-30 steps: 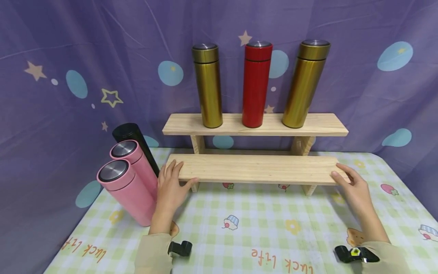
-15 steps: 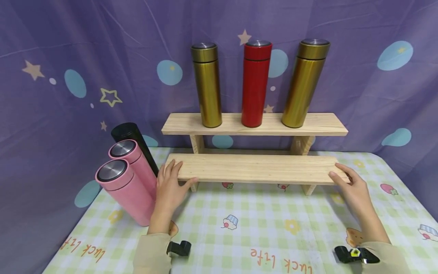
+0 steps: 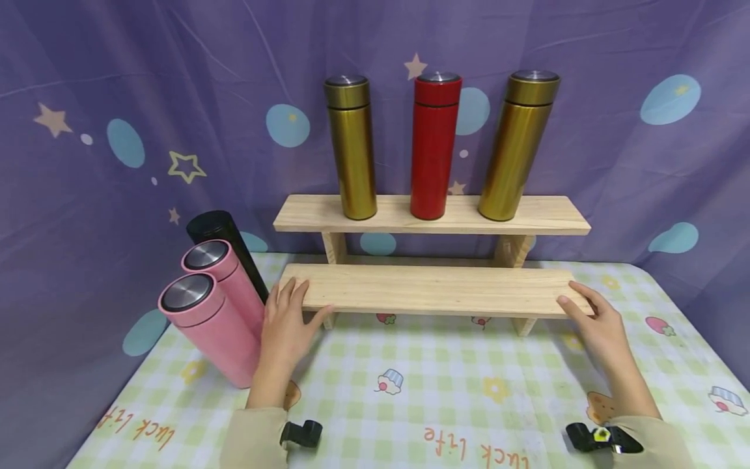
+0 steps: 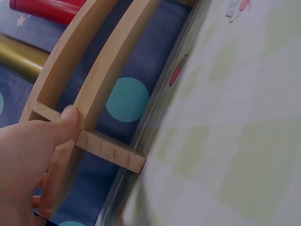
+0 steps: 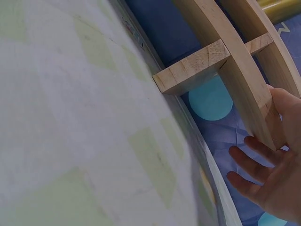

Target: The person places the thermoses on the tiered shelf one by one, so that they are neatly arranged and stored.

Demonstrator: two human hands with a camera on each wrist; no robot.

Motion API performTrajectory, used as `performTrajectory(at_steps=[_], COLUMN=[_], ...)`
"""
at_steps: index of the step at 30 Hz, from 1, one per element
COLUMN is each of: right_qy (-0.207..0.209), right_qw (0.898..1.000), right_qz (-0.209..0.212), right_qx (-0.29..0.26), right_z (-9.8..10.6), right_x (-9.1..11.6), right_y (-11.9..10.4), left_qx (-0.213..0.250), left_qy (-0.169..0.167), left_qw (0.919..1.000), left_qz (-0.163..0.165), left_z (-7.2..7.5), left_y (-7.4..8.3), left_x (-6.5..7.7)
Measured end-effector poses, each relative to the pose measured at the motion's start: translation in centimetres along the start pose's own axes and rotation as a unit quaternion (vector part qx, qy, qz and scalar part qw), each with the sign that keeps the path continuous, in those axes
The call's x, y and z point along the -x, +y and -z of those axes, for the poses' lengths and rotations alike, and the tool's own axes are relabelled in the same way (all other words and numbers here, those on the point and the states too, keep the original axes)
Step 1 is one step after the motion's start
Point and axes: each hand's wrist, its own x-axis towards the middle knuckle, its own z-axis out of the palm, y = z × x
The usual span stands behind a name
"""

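A two-tier wooden shelf rack [image 3: 433,290] stands on the checked tablecloth, with both hands at its lower board. My left hand [image 3: 287,326] holds the board's left end, fingers over the top and thumb at the front edge. Thumb and fingers of my right hand [image 3: 599,319] grip the right end, its lower fingers spread beyond the corner in the right wrist view. On the upper board stand a gold thermos [image 3: 353,156], a red thermos [image 3: 433,150] and another gold thermos [image 3: 518,150].
Left of the rack, close to my left hand, two pink thermoses stand together, the front one [image 3: 213,332] partly covering the rear one [image 3: 234,273]. Behind them is a black thermos [image 3: 225,234]. A purple patterned curtain [image 3: 234,78] hangs along the back and sides.
The whole head view has shifted slightly, so everything appears a little further left. Both hands keep their places on the lower board, and the thermoses stay put.
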Motion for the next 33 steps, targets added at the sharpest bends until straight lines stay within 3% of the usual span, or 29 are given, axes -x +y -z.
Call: performTrajectory(at_steps=[7,17,25,33], right_qy=[0.009,0.01,0.006,0.009], right_qw=[1.0,1.0,1.0,1.0], right_qz=[-0.001,0.009,0.002,0.003], right_qx=[0.015,0.023,0.02,0.024], right_z=[0.0,0.3,0.0,-0.1], right_x=[-0.1,-0.2,-0.3,-0.1], right_y=[0.2,0.1,-0.3,-0.3], left_qx=[-0.011,0.03,0.071,0.109], left_qy=[0.032,0.048,0.059,0.096], left_qw=[0.9993,0.9979,0.9942,0.9873], left_qz=[-0.017,-0.033,-0.054,-0.064], left_z=[0.2,1.6,3.0,4.9], left_y=[1.0,2.1,1.4,0.2], left_x=[1.1,3.6,6.5,9.6])
